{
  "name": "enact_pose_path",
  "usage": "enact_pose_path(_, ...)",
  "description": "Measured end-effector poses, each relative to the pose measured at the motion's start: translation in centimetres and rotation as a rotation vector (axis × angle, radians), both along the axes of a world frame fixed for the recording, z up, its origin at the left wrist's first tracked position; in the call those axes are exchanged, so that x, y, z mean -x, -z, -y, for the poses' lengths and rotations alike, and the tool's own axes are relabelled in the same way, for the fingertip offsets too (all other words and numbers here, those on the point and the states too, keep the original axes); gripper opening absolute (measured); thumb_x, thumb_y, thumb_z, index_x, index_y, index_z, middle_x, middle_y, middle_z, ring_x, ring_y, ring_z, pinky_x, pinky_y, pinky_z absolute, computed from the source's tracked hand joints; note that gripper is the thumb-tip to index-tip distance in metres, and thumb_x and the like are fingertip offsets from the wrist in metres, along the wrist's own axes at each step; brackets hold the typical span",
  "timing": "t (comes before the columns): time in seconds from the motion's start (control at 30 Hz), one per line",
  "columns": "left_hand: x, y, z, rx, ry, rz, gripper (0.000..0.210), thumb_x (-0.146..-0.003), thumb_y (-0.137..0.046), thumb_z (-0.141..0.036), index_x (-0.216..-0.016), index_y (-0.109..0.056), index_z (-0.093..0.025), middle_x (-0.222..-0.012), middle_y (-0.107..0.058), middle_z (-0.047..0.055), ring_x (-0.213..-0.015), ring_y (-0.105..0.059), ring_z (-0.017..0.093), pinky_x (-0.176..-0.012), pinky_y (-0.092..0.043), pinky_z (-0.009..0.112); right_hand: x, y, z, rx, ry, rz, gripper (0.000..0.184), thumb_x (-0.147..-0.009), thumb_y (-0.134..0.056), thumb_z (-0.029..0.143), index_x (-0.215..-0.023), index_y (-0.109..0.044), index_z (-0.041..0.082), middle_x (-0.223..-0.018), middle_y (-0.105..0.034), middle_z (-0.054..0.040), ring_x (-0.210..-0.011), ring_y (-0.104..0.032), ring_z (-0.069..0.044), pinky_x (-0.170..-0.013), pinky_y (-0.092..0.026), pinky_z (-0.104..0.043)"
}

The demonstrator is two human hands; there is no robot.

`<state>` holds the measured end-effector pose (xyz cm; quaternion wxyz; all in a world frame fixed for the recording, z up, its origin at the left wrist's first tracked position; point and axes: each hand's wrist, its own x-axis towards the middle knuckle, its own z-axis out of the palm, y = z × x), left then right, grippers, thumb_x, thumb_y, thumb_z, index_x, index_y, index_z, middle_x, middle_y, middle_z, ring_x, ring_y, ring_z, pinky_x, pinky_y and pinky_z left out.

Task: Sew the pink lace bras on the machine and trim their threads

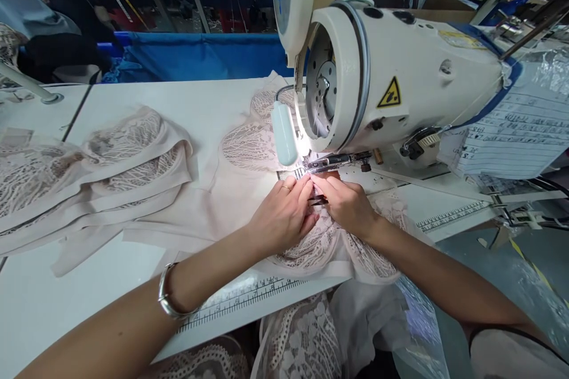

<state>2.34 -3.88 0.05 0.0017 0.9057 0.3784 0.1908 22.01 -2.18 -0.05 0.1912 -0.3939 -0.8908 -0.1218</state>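
Both hands meet just in front of the needle area of a white sewing machine (413,71). My left hand (287,213) pinches the edge of a pale pink lace bra (311,246), its fingertips close to the presser foot (306,167). From the right, my right hand (349,201) grips the same fabric, thumb and finger nearly touching the left fingertips. Dark scissors or snips (318,200) appear between the hands; which hand holds them, if either, I cannot tell. Lace cups spread below the hands and behind the small lamp (284,133), which lights the stitching spot.
More lace bra pieces (137,160) lie heaped at the left on the white table (213,92). A printed ruler (249,296) runs along the front edge. Handwritten paper (511,124) hangs at the right. Blue cloth (208,53) stretches behind the table, and a person (40,6) sits at far left.
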Motion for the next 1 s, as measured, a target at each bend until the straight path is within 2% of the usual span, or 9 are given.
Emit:
enact_pose_path(0.13, 0.09, 0.11, 0.1, -0.015, -0.03, -0.031, 0.056, -0.1, -0.047, -0.039, -0.139, -0.05, 0.001, -0.142, -0.057, 0.022, -0.117, -0.054, 0.034, -0.096, -0.043, 0.042, -0.02, 0.11, 0.02, 0.04, 0.02, 0.027, 0.037, -0.101, -0.038, 0.012, -0.118, -0.07, 0.008, -0.078, -0.069, -0.0073, -0.063, -0.061, -0.016, -0.057, -0.047, -0.027)
enact_pose_path(0.3, 0.16, -0.19, 0.11, -0.011, -0.068, -0.085, 0.055, -0.099, -0.05, -0.044, -0.135, -0.056, -0.003, -0.142, -0.058, 0.021, -0.122, -0.053, 0.036, -0.102, -0.04, 0.048, 0.19, 0.2, -0.05, 0.098, 0.058, 0.036, 0.037, -0.1, -0.043, 0.014, -0.126, -0.068, 0.008, -0.081, -0.07, -0.0084, -0.066, -0.063, -0.017, -0.059, -0.049, -0.027)
enact_pose_path(0.4, 0.23, -0.26, -0.04, -0.03, -0.065, -0.087, 0.058, -0.099, -0.049, -0.044, -0.137, -0.055, -0.001, -0.142, -0.059, 0.022, -0.123, -0.054, 0.036, -0.104, -0.039, 0.05, 0.34, 0.16, -0.11, 0.12, 0.074, 0.024, 0.038, -0.099, -0.042, 0.014, -0.127, -0.068, 0.009, -0.084, -0.072, -0.0097, -0.07, -0.065, -0.018, -0.061, -0.05, -0.027)
enact_pose_path(0.67, 0.24, -0.1, -0.16, -0.076, -0.066, -0.066, 0.059, -0.101, -0.045, -0.042, -0.136, -0.056, 0.003, -0.139, -0.06, 0.025, -0.126, -0.054, 0.038, -0.105, -0.039, 0.053, 0.42, 0.09, -0.25, 0.139, 0.071, 0.015, 0.04, -0.097, -0.04, 0.012, -0.125, -0.068, 0.009, -0.081, -0.071, -0.0094, -0.069, -0.064, -0.019, -0.061, -0.049, -0.028)
enact_pose_path(0.9, 0.34, -0.31, -0.25, -0.07, -0.072, -0.093, 0.058, -0.101, -0.044, -0.042, -0.137, -0.056, 0.002, -0.141, -0.06, 0.025, -0.126, -0.055, 0.038, -0.105, -0.04, 0.054, 0.51, -0.06, -0.3, 0.152, 0.057, -0.016, 0.033, -0.095, -0.041, 0.009, -0.11, -0.07, 0.01, -0.083, -0.07, -0.0107, -0.073, -0.064, -0.02, -0.062, -0.047, -0.027)
enact_pose_path(1.0, 0.31, -0.3, -0.31, -0.094, -0.061, -0.111, 0.058, -0.103, -0.043, -0.042, -0.136, -0.056, 0.003, -0.14, -0.06, 0.025, -0.127, -0.056, 0.039, -0.105, -0.042, 0.054, 0.7, -0.66, -0.44, 0.222, 0.121, -0.02, 0.029, -0.094, -0.043, 0.008, -0.109, -0.067, 0.011, -0.081, -0.072, -0.0097, -0.071, -0.064, -0.02, -0.062, -0.044, -0.028)
